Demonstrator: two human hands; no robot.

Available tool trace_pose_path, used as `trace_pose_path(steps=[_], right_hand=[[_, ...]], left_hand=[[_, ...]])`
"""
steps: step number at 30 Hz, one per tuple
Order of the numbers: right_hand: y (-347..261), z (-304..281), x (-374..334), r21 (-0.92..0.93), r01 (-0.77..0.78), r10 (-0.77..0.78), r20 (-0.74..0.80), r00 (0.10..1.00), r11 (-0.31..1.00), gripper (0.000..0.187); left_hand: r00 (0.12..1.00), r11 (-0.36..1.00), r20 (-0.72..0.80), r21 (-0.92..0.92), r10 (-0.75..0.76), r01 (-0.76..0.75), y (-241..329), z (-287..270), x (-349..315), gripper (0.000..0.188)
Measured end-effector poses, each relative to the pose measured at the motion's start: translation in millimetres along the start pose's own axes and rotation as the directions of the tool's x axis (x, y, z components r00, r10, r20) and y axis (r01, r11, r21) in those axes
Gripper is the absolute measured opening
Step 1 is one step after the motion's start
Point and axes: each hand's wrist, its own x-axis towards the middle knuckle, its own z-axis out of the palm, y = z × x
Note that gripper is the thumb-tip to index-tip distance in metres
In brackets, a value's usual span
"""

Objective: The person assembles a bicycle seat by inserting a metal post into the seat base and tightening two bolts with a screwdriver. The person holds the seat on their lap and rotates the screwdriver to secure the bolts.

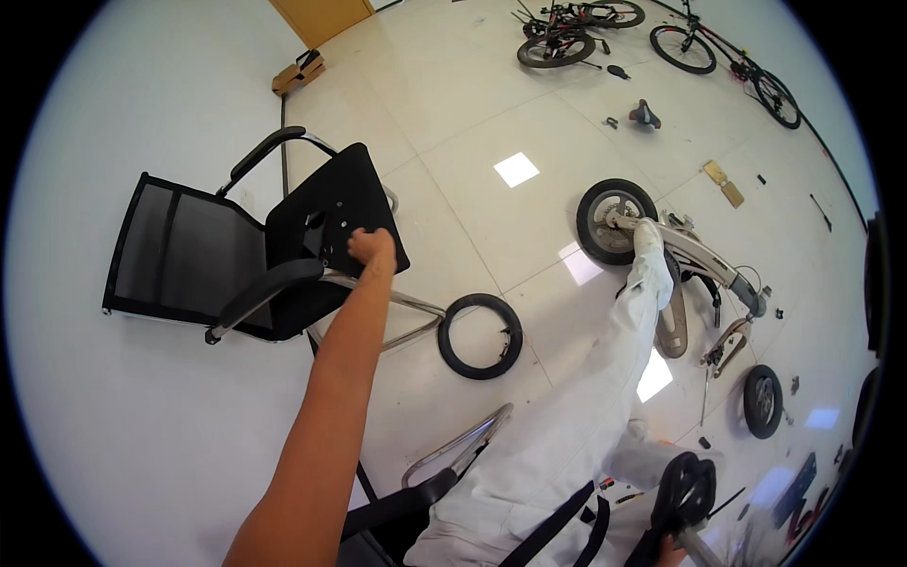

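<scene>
My left hand (371, 246) reaches over the black seat of an office chair (326, 203) on the left. Its fingers are curled closed, and whatever they may hold is hidden. Beside it on the seat lie a few small metal parts (344, 224) and a dark small item (315, 222). At the lower right edge, only a bit of my right hand (670, 552) shows, closed against a black looped part (684, 487) with a grey metal tube. My legs in white trousers stretch forward, one foot by a partly dismantled small bike frame (709, 255) with its wheel (616, 222).
A black tyre (480, 336) lies on the floor next to the chair. To the right are a small wheel (762, 402), scattered tools and a piece of cardboard (724, 183). Farther off are a saddle (645, 114) and bicycles (727, 52). A cardboard box (299, 72) stands by the wall.
</scene>
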Motion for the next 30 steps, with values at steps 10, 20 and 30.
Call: trace_pose_path(steps=[10,20,30], right_hand=[[-1.1,46.1,4.0,-0.120,-0.034,0.025,-0.077,0.997,0.992,0.061],[-19.9,84.2,10.6,-0.194,-0.022,0.021,-0.008,1.000,0.981,0.072],[-29.1,62.9,-11.0,-0.386,0.128,-0.125,0.034,0.992,0.913,0.073]], left_hand=[[0.958,0.734,0.287,0.647,0.018,-0.207,-66.4,21.4,129.9,0.041],[0.981,0.705,0.124,0.683,0.146,-0.191,-118.3,8.0,167.7,0.029],[0.503,0.479,-0.084,-0.204,0.860,-0.854,72.0,20.7,-30.3,0.032]])
